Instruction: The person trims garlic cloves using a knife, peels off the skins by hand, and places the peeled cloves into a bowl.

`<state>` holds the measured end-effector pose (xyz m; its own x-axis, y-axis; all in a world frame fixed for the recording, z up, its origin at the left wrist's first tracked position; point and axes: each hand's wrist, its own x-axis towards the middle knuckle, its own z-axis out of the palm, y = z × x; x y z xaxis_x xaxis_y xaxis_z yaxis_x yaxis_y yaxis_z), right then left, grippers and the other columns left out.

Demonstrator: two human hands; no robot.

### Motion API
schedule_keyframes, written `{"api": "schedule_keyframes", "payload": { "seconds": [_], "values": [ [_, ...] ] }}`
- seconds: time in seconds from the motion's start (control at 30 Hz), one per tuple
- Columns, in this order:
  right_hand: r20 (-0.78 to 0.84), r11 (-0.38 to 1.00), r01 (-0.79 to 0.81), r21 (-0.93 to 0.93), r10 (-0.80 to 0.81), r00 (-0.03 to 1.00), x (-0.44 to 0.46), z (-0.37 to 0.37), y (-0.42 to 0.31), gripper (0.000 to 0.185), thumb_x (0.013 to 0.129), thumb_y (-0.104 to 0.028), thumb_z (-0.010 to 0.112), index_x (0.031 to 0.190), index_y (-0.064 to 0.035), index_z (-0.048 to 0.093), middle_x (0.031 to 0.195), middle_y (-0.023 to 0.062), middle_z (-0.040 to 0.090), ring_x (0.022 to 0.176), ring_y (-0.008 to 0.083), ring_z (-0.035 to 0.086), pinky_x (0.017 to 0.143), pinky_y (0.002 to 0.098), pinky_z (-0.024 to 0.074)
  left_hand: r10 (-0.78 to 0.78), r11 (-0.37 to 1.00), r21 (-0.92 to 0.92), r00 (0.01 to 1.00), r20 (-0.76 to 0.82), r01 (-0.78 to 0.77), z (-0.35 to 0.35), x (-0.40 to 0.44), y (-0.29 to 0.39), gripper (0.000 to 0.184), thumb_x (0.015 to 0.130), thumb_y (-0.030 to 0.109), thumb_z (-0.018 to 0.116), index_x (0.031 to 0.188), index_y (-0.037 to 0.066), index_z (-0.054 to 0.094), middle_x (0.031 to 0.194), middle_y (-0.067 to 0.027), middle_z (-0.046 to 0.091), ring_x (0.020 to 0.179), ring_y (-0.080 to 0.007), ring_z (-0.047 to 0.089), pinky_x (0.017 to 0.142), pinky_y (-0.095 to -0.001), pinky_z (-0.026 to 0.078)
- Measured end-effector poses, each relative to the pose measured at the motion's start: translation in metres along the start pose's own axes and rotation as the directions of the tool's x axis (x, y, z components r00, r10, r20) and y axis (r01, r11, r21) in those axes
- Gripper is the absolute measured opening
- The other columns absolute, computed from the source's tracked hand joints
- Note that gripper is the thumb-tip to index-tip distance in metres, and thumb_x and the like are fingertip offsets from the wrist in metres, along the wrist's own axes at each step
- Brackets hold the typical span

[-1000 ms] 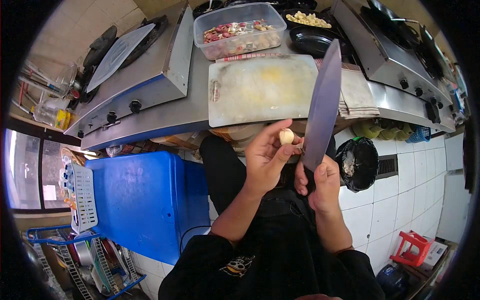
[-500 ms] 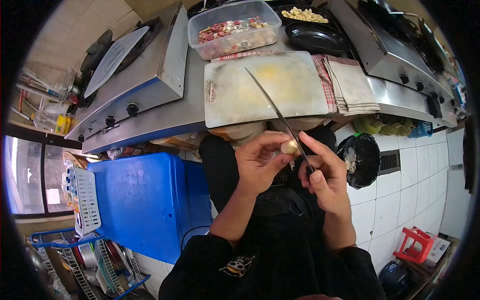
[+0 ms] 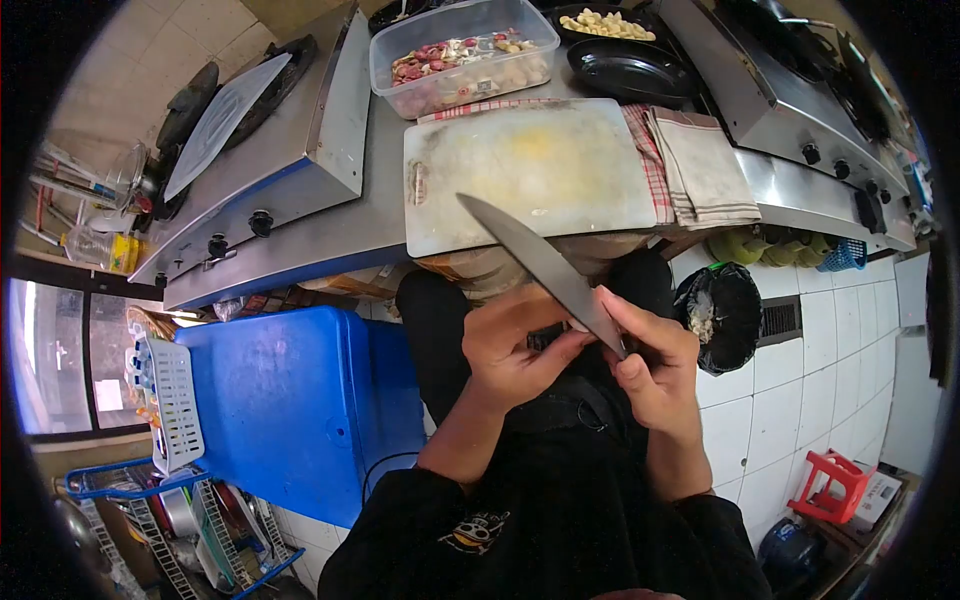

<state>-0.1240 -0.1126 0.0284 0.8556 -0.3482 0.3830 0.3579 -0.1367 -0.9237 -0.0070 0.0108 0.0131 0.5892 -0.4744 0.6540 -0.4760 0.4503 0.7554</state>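
Observation:
My right hand (image 3: pixel 655 365) grips a kitchen knife (image 3: pixel 540 262), its broad blade slanting up and left past my left hand. Pinched in the fingers of my left hand (image 3: pixel 510 350) is a garlic clove (image 3: pixel 577 325), mostly hidden behind the blade. Both hands are over my lap, just in front of a white cutting board (image 3: pixel 500 175) that has yellowish stains. Beyond the board, a clear plastic container (image 3: pixel 465 88) holds reddish shallots and pale garlic. A dark dish of peeled garlic cloves (image 3: pixel 607 24) sits at the back, with a black oval plate (image 3: pixel 630 72) before it.
Stoves (image 3: pixel 270 180) flank the counter on both sides. A folded cloth (image 3: pixel 700 165) lies right of the board. Below on the right stands a bin with a black bag (image 3: pixel 735 335). A blue cooler box (image 3: pixel 270 400) is at my left, beside a white basket (image 3: pixel 178 405).
The knife has turned so its flat side shows, and its tip has swung left and down. My left hand has rotated, and the clove is now mostly covered by the blade.

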Motion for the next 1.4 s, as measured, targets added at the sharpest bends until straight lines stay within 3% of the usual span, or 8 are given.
{"api": "schedule_keyframes", "payload": {
  "seconds": [0.07, 0.27, 0.47, 0.57, 0.67, 1.07, 1.13, 1.4],
  "values": [
    [-0.014, 0.996, 0.053, -0.065, -0.054, 0.998, -0.003, 0.000, 0.004, 0.055, 0.090, -0.036, 0.059, 0.126, 0.0044, 0.051, 0.090, 0.0109, 0.065, 0.058, 0.0089, 0.051, 0.052, 0.0204, 0.0410, 0.000, 0.998, 0.070, 0.999, 0.036, -0.003, 0.000, 0.000, 0.001, 0.025, 0.072, -0.003, 0.072, 0.096, -0.006, 0.065, 0.095, -0.0168, 0.066, 0.086, -0.0220, 0.065, 0.076, -0.0296, 0.051],
    [0.044, 0.719, -0.297, 0.629, 0.349, 0.936, -0.006, 0.005, 0.005, 0.057, 0.090, -0.039, 0.058, 0.128, 0.0026, 0.049, 0.060, 0.0010, 0.046, 0.049, 0.0049, 0.039, 0.043, 0.0173, 0.0332, -0.313, 0.869, -0.394, 0.949, 0.033, 0.301, 0.015, -0.006, -0.013, 0.036, 0.082, 0.005, 0.067, 0.114, -0.008, 0.055, 0.112, -0.0189, 0.058, 0.100, -0.0208, 0.059, 0.087, -0.0312, 0.047],
    [-0.051, 0.915, -0.268, 0.301, 0.296, 0.954, -0.013, 0.009, 0.014, 0.059, 0.093, -0.043, 0.051, 0.130, 0.0021, 0.045, 0.064, 0.0020, 0.048, 0.049, 0.0055, 0.041, 0.042, 0.0177, 0.0338, -0.305, 0.888, -0.357, 0.952, 0.017, 0.291, 0.021, -0.009, -0.020, 0.031, 0.086, 0.005, 0.064, 0.114, -0.006, 0.056, 0.112, -0.0170, 0.058, 0.101, -0.0202, 0.059, 0.087, -0.0310, 0.049],
    [0.061, 0.588, -0.285, 0.757, 0.370, 0.927, -0.015, 0.010, 0.015, 0.059, 0.094, -0.039, 0.051, 0.135, 0.0021, 0.038, 0.064, 0.0039, 0.049, 0.050, 0.0064, 0.042, 0.041, 0.0180, 0.0328, -0.430, 0.699, -0.605, 0.900, 0.070, 0.381, 0.020, -0.008, -0.025, 0.031, 0.086, 0.005, 0.064, 0.113, -0.007, 0.056, 0.112, -0.0149, 0.057, 0.101, -0.0195, 0.059, 0.086, -0.0302, 0.050],
    [-0.090, 0.867, -0.259, 0.426, 0.325, 0.941, -0.011, 0.012, 0.010, 0.066, 0.093, -0.042, 0.051, 0.138, 0.0022, 0.033, 0.062, 0.0035, 0.048, 0.049, 0.0059, 0.041, 0.041, 0.0181, 0.0313, -0.341, 0.761, -0.568, 0.938, 0.059, 0.313, 0.019, -0.010, -0.035, 0.033, 0.085, 0.006, 0.066, 0.114, -0.007, 0.056, 0.109, -0.0145, 0.056, 0.098, -0.0185, 0.059, 0.083, -0.0287, 0.050],
    [-0.011, 0.941, -0.266, 0.210, 0.274, 0.962, -0.007, 0.008, -0.002, 0.080, 0.086, -0.051, 0.057, 0.140, 0.0022, 0.030, 0.067, 0.0006, 0.054, 0.049, 0.0055, 0.042, 0.041, 0.0183, 0.0287, -0.343, 0.847, -0.418, 0.939, 0.042, 0.328, 0.016, -0.004, -0.025, 0.047, 0.079, 0.028, 0.073, 0.109, -0.005, 0.062, 0.100, -0.0106, 0.059, 0.087, -0.0163, 0.057, 0.075, -0.0269, 0.046],
    [0.030, 0.926, -0.248, 0.286, 0.250, 0.968, -0.009, 0.004, -0.002, 0.062, 0.091, -0.030, 0.059, 0.138, 0.0018, 0.036, 0.077, 0.0016, 0.057, 0.063, 0.0030, 0.046, 0.056, 0.0166, 0.0343, -0.205, 0.895, -0.386, 0.974, 0.095, 0.226, 0.013, -0.002, -0.028, 0.035, 0.080, 0.004, 0.070, 0.113, -0.004, 0.061, 0.105, -0.0127, 0.057, 0.091, -0.0181, 0.056, 0.078, -0.0260, 0.046],
    [-0.062, 0.966, -0.130, 0.222, 0.147, 0.987, -0.014, 0.008, 0.007, 0.051, 0.089, -0.023, 0.062, 0.130, 0.0037, 0.047, 0.109, 0.0100, 0.062, 0.079, 0.0047, 0.051, 0.068, 0.0168, 0.0398, -0.067, 0.997, -0.037, 0.996, 0.067, 0.069, 0.011, 0.003, -0.009, 0.039, 0.074, 0.002, 0.073, 0.111, -0.003, 0.062, 0.102, -0.0130, 0.058, 0.088, -0.0180, 0.057, 0.075, -0.0252, 0.045]
  ]
}}
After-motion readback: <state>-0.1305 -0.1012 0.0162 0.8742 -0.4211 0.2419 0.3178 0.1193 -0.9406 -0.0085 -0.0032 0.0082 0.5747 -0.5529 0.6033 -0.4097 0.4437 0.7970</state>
